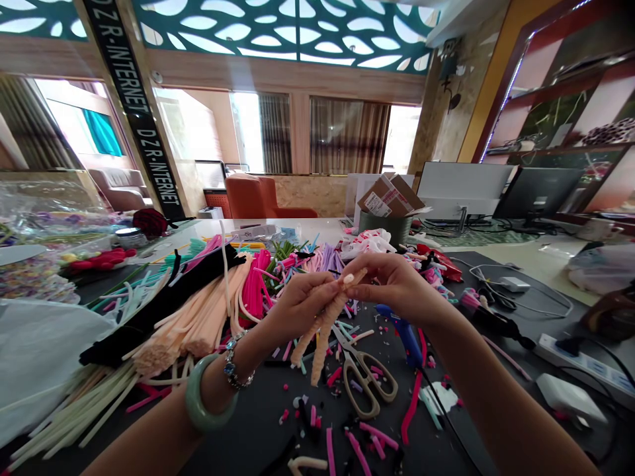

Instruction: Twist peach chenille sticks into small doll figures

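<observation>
- Peach chenille stems [321, 337] are dangling in two twisted strands from between the person's raised hands, held above a dark worktable [278, 430]
- Left hand [297, 307] is closing around the stems, curled fingers hiding how the strands are joining
- Right hand [391, 284] is pinching the top of the twist between thumb and fingers, with its grip partly hidden from the head camera
- Jade bangle [208, 396] and beaded bracelet [235, 362] are circling the left wrist
- Beige-handled scissors [368, 378] are lying open below the hands, just beside a blue hot glue gun [404, 334], whose front end is partly hidden behind the right hand
- Peach stem bundle [198, 324], black stem bundle [159, 304] and pink stem bundle [255, 284] are spreading across the table, overlapping toward the left
- Small cut stem pieces [360, 443] are scattering over the tabletop, too jumbled to count
</observation>
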`<control>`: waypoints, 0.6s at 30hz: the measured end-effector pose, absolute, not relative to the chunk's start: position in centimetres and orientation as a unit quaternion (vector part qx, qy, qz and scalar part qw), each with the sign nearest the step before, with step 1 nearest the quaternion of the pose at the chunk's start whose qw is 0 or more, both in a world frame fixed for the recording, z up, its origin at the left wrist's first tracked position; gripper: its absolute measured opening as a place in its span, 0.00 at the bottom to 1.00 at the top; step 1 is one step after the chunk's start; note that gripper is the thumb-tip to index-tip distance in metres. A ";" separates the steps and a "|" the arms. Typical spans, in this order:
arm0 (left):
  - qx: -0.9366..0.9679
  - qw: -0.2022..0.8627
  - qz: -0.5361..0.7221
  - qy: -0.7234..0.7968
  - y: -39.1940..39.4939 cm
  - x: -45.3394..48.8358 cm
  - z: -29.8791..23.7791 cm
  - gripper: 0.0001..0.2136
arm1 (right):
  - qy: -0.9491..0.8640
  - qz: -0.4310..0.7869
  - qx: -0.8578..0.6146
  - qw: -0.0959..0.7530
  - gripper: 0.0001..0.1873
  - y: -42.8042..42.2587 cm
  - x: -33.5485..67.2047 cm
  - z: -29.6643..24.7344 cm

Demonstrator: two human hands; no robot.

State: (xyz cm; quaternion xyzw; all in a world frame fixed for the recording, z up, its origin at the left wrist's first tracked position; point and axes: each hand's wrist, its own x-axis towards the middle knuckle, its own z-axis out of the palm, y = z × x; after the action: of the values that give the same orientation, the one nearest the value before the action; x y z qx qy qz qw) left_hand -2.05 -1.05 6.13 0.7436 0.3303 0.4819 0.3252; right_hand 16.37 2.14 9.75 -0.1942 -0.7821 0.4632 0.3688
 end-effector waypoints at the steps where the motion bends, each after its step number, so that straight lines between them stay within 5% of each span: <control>1: 0.737 0.328 0.490 0.331 -1.1 -1.9 6.1 0.15 | -0.786 0.455 -0.196 0.371 0.10 2.1 16.4 9.8; 18: 0.652 0.393 0.567 0.315 -1.5 -1.5 6.3 0.16 | -0.820 0.340 -0.136 0.440 0.05 1.6 15.8 9.5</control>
State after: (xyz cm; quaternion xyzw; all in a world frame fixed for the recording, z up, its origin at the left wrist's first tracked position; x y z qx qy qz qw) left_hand -1.51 -1.50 6.26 0.6517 0.3147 0.5674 0.3928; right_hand 15.80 1.59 9.53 -0.1359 -0.8201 0.3403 0.4396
